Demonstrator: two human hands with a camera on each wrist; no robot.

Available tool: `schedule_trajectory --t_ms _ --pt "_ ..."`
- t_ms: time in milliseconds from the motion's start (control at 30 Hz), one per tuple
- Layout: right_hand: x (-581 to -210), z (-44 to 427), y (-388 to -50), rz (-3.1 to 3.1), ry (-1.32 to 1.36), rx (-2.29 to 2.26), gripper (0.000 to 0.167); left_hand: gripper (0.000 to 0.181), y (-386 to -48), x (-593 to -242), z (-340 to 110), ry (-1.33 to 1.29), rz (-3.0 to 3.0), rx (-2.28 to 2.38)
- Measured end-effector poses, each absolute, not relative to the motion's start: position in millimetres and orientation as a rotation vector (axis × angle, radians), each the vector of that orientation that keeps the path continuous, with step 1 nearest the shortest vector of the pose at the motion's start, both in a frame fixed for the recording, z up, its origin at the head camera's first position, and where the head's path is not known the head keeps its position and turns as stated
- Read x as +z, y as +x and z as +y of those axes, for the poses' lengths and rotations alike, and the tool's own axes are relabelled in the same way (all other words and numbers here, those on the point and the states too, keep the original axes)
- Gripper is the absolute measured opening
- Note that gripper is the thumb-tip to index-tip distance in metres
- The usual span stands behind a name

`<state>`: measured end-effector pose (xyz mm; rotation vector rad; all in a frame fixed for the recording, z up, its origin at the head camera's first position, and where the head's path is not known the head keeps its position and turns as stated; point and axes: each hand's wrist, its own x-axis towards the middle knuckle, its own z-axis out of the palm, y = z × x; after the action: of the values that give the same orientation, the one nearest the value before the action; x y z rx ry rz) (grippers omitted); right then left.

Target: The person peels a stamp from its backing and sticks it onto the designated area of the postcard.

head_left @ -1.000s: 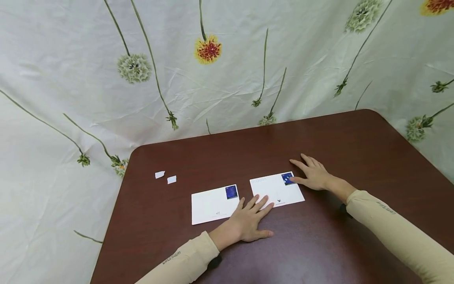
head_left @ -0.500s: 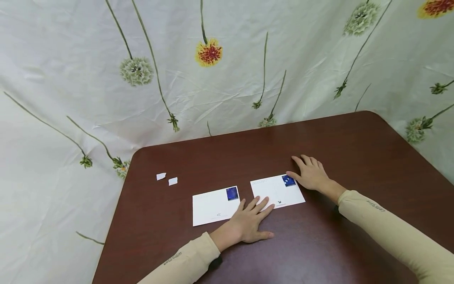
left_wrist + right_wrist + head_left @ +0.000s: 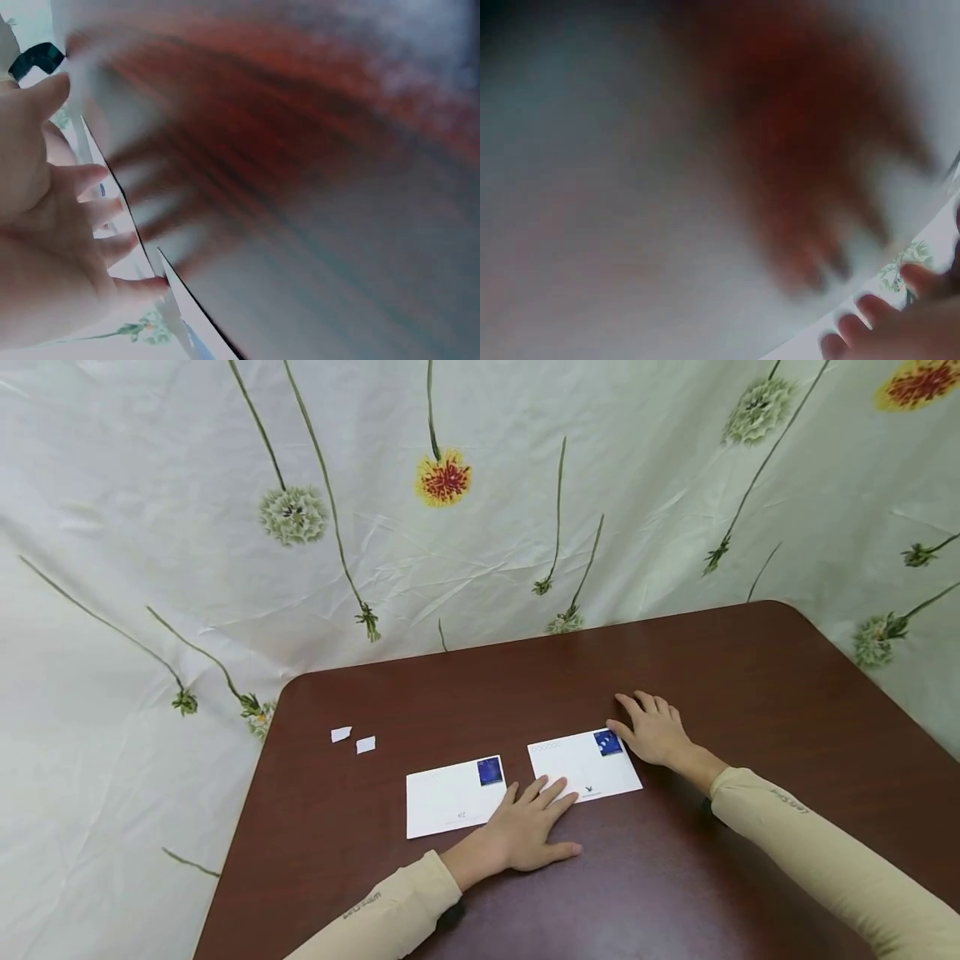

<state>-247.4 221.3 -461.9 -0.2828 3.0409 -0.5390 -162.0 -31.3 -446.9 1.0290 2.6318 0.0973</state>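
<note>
Two white envelopes lie side by side on the table. The right envelope (image 3: 564, 764) has a dark blue stamp (image 3: 608, 743) with pale crescents at its upper right corner. My left hand (image 3: 521, 833) rests with spread fingers on that envelope's lower left corner; its little finger side is by the left envelope (image 3: 446, 800). In the left wrist view, the fingertips of my left hand (image 3: 67, 232) meet the envelope's edge. My right hand (image 3: 654, 735) lies at the right envelope's upper right corner, thumb by the stamp's top edge, other fingers on the table beyond.
A second blue stamp (image 3: 490, 771) sits on the left envelope's upper right corner. Two small white paper scraps (image 3: 341, 734) lie farther left on the dark red-brown table (image 3: 360, 877). Behind the table hangs a flower-printed white cloth (image 3: 510, 510).
My right hand has shifted slightly left, and its thumb has moved from the stamp's right side up to its top edge. My left hand stays in place on the envelope.
</note>
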Motion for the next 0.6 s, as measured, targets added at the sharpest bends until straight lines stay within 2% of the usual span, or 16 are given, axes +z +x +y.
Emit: schedule_trajectory --t_ms 233,400,600 --pt "-459 225 -248 3.155 -0.381 -0.75 0.052 0.066 -188 -446 -42 1.003 2.729 0.481" --pt "-465 245 -242 3.125 -0.47 -0.776 0.05 0.062 -211 -443 -61 0.937 2.794 0.662" --pt "-472 274 -243 3.022 -0.329 -0.563 0.058 0.059 -241 -448 -93 0.782 2.89 0.641"
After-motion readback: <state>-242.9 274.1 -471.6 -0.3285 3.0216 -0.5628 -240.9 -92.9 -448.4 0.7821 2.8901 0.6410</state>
